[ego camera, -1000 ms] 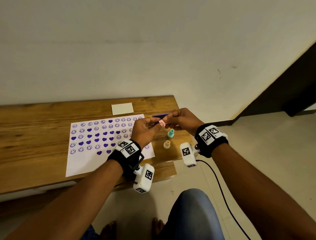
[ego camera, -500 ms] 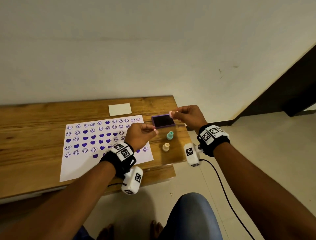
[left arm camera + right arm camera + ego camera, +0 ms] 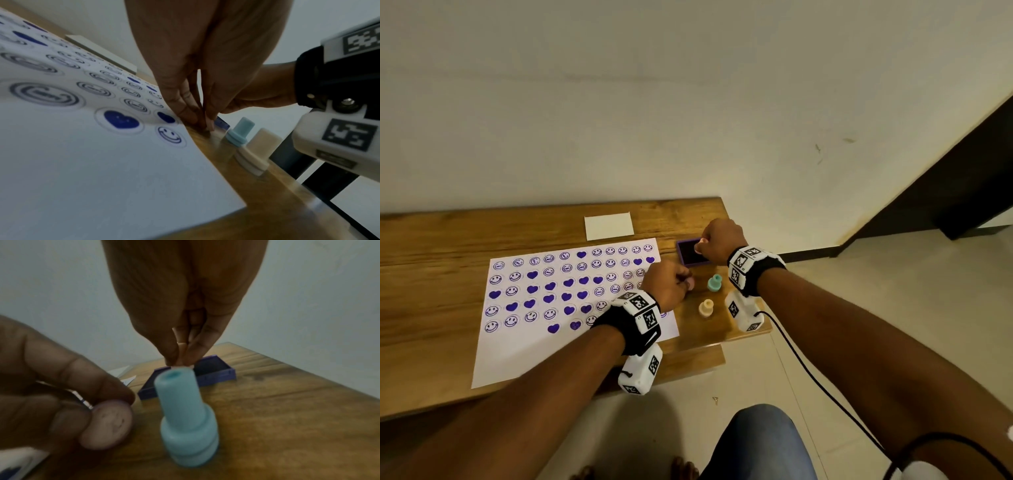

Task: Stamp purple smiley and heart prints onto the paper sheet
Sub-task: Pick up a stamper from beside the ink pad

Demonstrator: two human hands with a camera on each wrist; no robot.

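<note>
The paper sheet (image 3: 571,308), left on the desk (image 3: 431,240), carries rows of purple prints, its near strip bare. The right hand (image 3: 717,245) pinches a pink stamp (image 3: 701,242) onto the ink pad (image 3: 690,253); the left hand (image 3: 671,286) grips its cap (image 3: 107,423). More stamping seemingly remains

The bench (image 3: 441,240) is varnished wood, grain showing, faintly glossy near its right edge. The paper sheet (image 3: 524,349) looks matt and smooth. The teal stamp (image 3: 185,418) and purple ink pad (image 3: 216,371) look like smooth plastic.
</note>
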